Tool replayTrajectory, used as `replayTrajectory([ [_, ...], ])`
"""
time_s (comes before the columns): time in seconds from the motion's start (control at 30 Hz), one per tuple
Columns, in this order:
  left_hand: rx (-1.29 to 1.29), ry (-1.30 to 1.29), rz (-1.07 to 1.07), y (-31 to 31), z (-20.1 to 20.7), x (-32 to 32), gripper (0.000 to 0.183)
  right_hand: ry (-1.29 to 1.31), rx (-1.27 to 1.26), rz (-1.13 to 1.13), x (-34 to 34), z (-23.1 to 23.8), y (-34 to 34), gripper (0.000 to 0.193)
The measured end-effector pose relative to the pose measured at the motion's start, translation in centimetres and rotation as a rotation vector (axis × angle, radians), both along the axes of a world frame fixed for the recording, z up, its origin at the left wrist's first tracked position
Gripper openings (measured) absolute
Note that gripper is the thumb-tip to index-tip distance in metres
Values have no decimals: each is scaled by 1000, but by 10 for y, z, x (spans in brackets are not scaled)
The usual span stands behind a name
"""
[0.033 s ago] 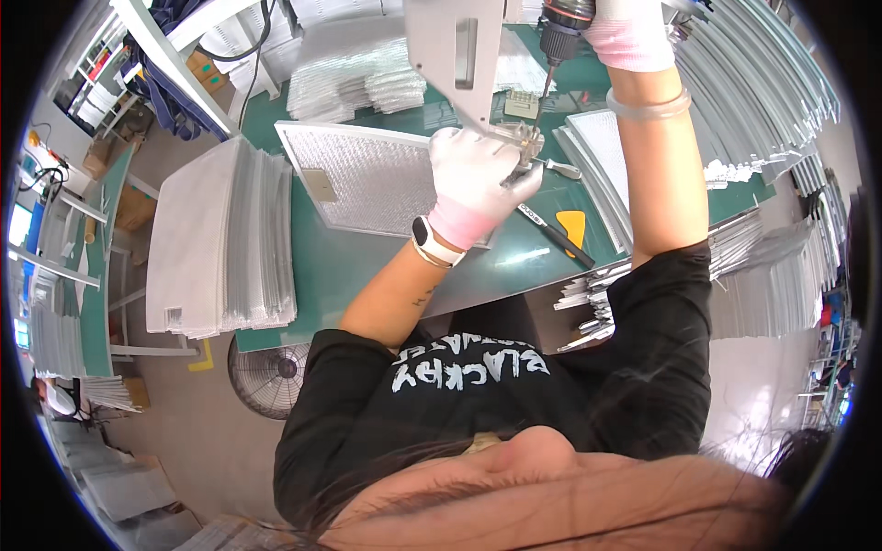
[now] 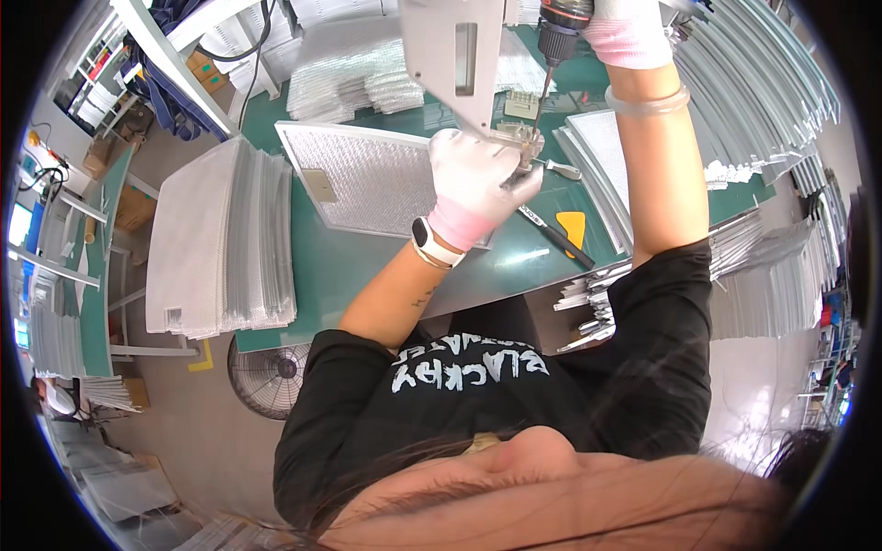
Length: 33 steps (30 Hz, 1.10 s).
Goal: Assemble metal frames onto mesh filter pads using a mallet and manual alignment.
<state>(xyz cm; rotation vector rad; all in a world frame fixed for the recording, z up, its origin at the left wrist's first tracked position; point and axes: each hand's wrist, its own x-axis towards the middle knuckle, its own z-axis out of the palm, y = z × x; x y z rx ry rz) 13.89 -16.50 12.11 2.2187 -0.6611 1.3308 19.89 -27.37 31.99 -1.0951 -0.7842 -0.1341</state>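
My left hand (image 2: 480, 179), in a white glove with a pink cuff, is closed beside a small clear or metallic part (image 2: 531, 145). What lies inside its fingers is mostly hidden. A white metal piece with a long slot (image 2: 436, 64) comes down from the top edge, its lower tip at my left fingers. Over the small part points the thin bit of a power drill (image 2: 557, 41). My right hand (image 2: 629, 37), gloved alike and cut off by the top edge, is closed at the drill. Left of my left hand a framed mesh panel (image 2: 372, 179) leans on the green table (image 2: 317, 298).
Stacked mesh panels (image 2: 207, 239) stand at the left, with more flat sheets (image 2: 344, 69) behind. A screwdriver (image 2: 560, 169), a black marker-like tool (image 2: 560, 241) and a yellow piece (image 2: 571, 225) lie at the right. Long metal strips (image 2: 753, 83) fill the far right. A fan (image 2: 276, 372) stands below.
The white slotted piece has shifted slightly to the left. The drill has moved a little left too; my left hand stays in place.
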Motion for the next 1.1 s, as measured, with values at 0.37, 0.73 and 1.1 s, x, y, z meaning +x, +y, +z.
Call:
replayTrajectory([
  [0.37, -37, -22, -53, 7, 0, -11, 19, 57, 214, -97, -7, -9, 2, 23],
  [0.73, -679, -239, -976, 169, 20, -43, 37, -980, -662, -1103, -22, -74, -74, 59],
  [1.1, -1616, 691, -1006, 133, -62, -2, 49, 548, -399, -434, -91, -334, -144, 43],
])
